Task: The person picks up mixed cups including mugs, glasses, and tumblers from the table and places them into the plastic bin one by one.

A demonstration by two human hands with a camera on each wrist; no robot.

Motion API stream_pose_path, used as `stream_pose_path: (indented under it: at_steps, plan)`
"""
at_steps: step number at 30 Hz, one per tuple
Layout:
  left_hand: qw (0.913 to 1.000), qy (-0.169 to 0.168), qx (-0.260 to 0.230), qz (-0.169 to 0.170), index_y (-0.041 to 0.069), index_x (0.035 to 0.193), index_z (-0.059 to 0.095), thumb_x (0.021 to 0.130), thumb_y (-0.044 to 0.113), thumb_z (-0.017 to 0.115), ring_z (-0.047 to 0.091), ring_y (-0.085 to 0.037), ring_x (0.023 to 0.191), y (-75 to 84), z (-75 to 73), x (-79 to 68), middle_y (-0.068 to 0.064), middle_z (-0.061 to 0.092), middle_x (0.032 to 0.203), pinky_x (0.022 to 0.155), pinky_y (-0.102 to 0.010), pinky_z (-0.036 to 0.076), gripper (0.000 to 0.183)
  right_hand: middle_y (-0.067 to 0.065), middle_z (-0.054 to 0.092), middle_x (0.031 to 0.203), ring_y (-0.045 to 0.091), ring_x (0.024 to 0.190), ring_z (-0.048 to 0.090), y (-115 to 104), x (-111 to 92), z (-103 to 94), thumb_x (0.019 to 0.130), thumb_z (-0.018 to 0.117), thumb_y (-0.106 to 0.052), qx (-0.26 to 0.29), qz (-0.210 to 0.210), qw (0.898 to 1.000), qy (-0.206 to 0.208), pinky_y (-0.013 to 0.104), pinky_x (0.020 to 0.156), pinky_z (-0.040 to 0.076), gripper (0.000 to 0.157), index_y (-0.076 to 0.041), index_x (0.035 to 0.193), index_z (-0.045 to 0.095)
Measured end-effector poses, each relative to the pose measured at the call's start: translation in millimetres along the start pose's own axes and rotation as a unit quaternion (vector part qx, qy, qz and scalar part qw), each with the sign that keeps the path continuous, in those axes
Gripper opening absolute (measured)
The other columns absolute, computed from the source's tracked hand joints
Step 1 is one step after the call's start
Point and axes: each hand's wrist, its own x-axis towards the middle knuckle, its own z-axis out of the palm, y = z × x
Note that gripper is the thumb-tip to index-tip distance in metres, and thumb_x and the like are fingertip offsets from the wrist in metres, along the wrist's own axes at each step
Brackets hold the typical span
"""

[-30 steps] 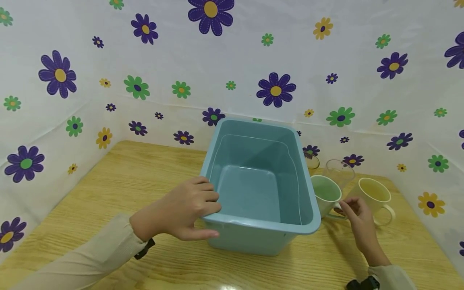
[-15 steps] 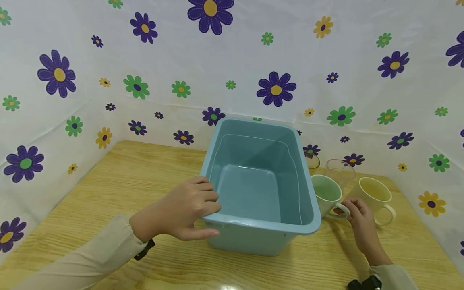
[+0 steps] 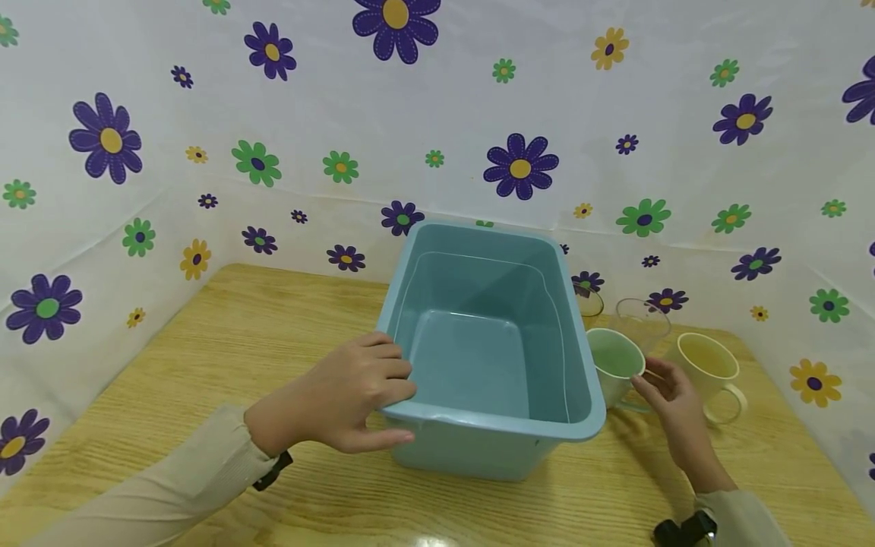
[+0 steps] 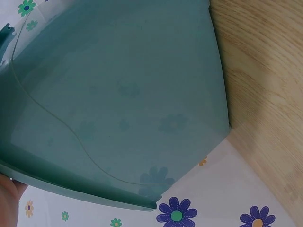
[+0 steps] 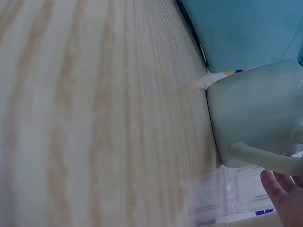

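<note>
My left hand (image 3: 349,395) grips the near left corner of a blue plastic tub (image 3: 492,431), fingers over the rim and thumb along its outside. A bit of that left hand (image 4: 7,203) shows at the rim in the left wrist view, beside the tub wall (image 4: 118,94). To the tub's right stands a pale green mug (image 3: 611,353), upright. My right hand (image 3: 673,403) holds it by the handle, thumb in front near the rim and fingers behind. In the right wrist view, the right hand's fingertips (image 5: 279,187) lie against the mug handle (image 5: 265,158), partly behind it.
A pale yellow mug (image 3: 707,361) stands just right of my right hand. Behind the green mug is a clear glass (image 3: 642,319); another glass (image 3: 589,302) is partly hidden by the tub. A flowered sheet (image 3: 437,114) encloses the wooden table (image 3: 287,304).
My right hand has shifted up and left on the green mug; its thumb now covers the top of the handle. My left hand and the tub have not moved.
</note>
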Motion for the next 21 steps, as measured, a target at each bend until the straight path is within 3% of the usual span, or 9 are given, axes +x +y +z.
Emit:
stream_pose_path:
  at_steps: [3, 7, 9, 14, 16, 21]
  plan:
    - [1.0, 0.0, -0.002, -0.001, 0.018, 0.066, 0.052, 0.089, 0.051, 0.049, 0.036, -0.008, 0.058, 0.2, 0.0, -0.4, 0.008, 0.042, 0.059, 0.068, -0.029, 0.04, 0.041, -0.028, 0.048, 0.109, -0.016, 0.101, 0.048, -2, 3, 2.1, 0.092, 0.057, -0.014, -0.056, 0.008, 0.998, -0.001, 0.002, 0.081, 0.04, 0.043, 0.0, 0.13, 0.041]
    - [1.0, -0.001, 0.0, -0.001, 0.018, 0.067, 0.054, 0.088, 0.051, 0.049, 0.037, -0.009, 0.058, 0.5, -0.5, -0.4, 0.008, 0.044, 0.059, 0.069, -0.029, 0.041, 0.04, -0.029, 0.044, 0.111, -0.017, 0.102, 0.043, -4, 6, 4.4, 0.09, 0.06, -0.015, -0.092, 0.013, 0.996, -0.007, 0.001, 0.081, 0.037, 0.055, 0.006, 0.135, 0.035]
    - [1.0, -0.002, 0.001, -0.001, 0.017, 0.067, 0.055, 0.088, 0.05, 0.051, 0.039, -0.009, 0.058, 0.6, -0.9, 0.0, 0.008, 0.046, 0.06, 0.07, -0.029, 0.042, 0.038, -0.022, 0.045, 0.117, -0.018, 0.102, 0.041, -5, 7, 5.0, 0.089, 0.061, -0.015, -0.106, 0.018, 0.994, -0.009, 0.0, 0.082, 0.036, 0.059, 0.005, 0.137, 0.034]
    - [1.0, -0.005, 0.001, -0.004, 0.017, 0.068, 0.056, 0.087, 0.05, 0.051, 0.041, -0.009, 0.059, 1.1, -2.0, 0.1, 0.008, 0.048, 0.061, 0.07, -0.029, 0.043, 0.038, 0.014, 0.043, 0.137, -0.019, 0.103, 0.036, -6, 10, 5.2, 0.088, 0.064, -0.018, -0.145, 0.026, 0.989, -0.019, -0.001, 0.082, 0.033, 0.066, 0.002, 0.142, 0.031]
    - [1.0, -0.004, -0.001, -0.008, 0.017, 0.067, 0.055, 0.088, 0.05, 0.05, 0.04, -0.009, 0.059, 1.4, -1.9, 0.0, 0.008, 0.047, 0.06, 0.07, -0.029, 0.043, 0.039, 0.022, 0.04, 0.141, -0.018, 0.104, 0.035, -6, 10, 4.7, 0.087, 0.064, -0.02, -0.155, 0.026, 0.987, -0.025, -0.001, 0.082, 0.032, 0.068, 0.001, 0.143, 0.03]
    - [0.9999, 0.006, -0.003, -0.011, 0.018, 0.065, 0.051, 0.092, 0.05, 0.042, 0.036, -0.008, 0.058, 1.8, -0.3, -0.6, 0.008, 0.043, 0.058, 0.068, -0.028, 0.041, 0.043, 0.024, 0.04, 0.142, -0.018, 0.105, 0.035, -8, 11, 4.8, 0.086, 0.066, -0.019, -0.16, 0.023, 0.986, -0.033, -0.002, 0.081, 0.031, 0.072, 0.001, 0.144, 0.028]
